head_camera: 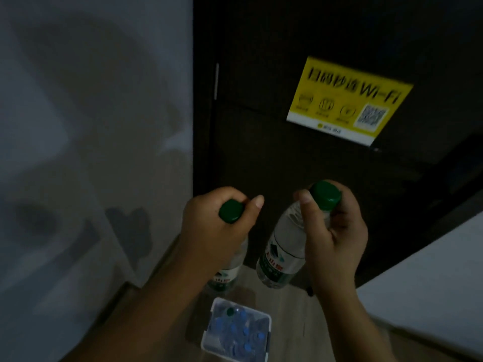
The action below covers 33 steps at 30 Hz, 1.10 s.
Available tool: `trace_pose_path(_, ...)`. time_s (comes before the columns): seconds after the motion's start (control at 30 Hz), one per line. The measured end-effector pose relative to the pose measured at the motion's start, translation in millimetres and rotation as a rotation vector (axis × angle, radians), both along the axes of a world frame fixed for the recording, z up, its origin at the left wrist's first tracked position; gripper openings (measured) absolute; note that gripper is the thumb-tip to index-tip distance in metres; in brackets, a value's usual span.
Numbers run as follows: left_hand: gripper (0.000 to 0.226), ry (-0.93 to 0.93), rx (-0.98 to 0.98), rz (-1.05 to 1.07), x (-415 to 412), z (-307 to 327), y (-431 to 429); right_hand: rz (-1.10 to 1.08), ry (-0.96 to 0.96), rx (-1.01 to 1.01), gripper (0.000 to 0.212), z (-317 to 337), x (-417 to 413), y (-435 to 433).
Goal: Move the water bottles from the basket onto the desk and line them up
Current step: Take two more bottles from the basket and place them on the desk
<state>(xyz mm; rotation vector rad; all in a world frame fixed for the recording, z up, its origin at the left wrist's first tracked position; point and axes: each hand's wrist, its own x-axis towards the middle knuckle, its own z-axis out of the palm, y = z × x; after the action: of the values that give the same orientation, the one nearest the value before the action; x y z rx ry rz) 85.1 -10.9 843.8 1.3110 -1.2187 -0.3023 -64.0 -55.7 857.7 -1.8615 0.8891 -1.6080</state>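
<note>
My left hand (217,231) grips the neck of a clear water bottle with a green cap and green label (224,276). My right hand (337,236) grips a second green-capped bottle (283,249) near its cap. Both bottles hang upright in the air, side by side, in front of a dark panel. Far below on the floor stands a white basket (215,309) holding several bottles, most with blue caps and one with a green cap (230,312). The desk surface is not in sight.
A dark wooden panel (261,158) with a yellow Wi-Fi sign (347,100) fills the upper right. A pale wall (91,126) is on the left. A white surface (431,283) lies at the lower right. The floor (295,322) is light wood.
</note>
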Motion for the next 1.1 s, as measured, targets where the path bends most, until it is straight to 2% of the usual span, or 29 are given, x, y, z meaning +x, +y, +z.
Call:
trace_pose_path(0.17,0.028,0.003,-0.039,0.047,4.3,73.2,40.3,0.040,-0.072,-0.040,0.016,72.9,7.5,35.3)
trace_pose_path(0.37,0.007,0.026,-0.029,0.179,7.1,103.5,72.9,0.160,-0.124,-0.050,0.018,113.2,11.2,42.8)
trace_pose_path(0.53,0.019,0.075,-0.019,0.282,-3.3,112.0,82.4,0.282,-0.135,-0.050,0.011,123.1,15.5,29.6)
trace_pose_path(0.63,0.020,0.065,0.024,0.434,-11.3,113.6,88.4,0.392,-0.158,-0.026,0.010,125.4,18.8,19.9)
trace_pose_path(0.73,0.021,0.160,-0.035,0.552,-23.3,113.7,100.4,0.537,-0.196,-0.009,0.008,125.3,25.9,15.7)
trace_pose_path(0.83,0.007,0.182,-0.078,0.695,-35.5,111.5,119.8,0.685,-0.191,-0.008,0.009,120.1,37.5,16.8)
trace_pose_path(0.9,0.005,0.165,-0.084,0.843,-42.8,109.4,141.2,0.813,-0.186,0.012,0.010,116.0,49.1,25.8)
trace_pose_path(1.0,0.008,0.141,-0.074,0.964,-49.4,111.4,166.7,0.895,-0.191,0.065,0.009,111.0,66.9,43.5)
trace_pose_path(1.1,0.007,0.092,-0.060,1.131,-58.8,113.7,206.4,1.048,-0.188,0.102,0.021,109.7,84.2,79.4)
